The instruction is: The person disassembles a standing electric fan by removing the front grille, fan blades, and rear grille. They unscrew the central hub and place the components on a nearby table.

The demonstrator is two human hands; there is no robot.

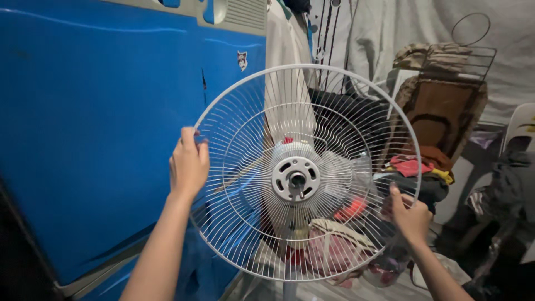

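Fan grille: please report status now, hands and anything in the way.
Left hand and right hand grip the rim of the white fan grille, held upright. Motor shaft bare, no blade. Clothes pile behind.

A round white wire fan guard (305, 173) stands upright between both hands, facing the person, gripped at its left and right rim, grey hub centred.

left hand (188, 164) grips fan guard (305, 173) rim (white wire); right hand (411, 216) holds opposite rim | blue panel (100, 128) behind
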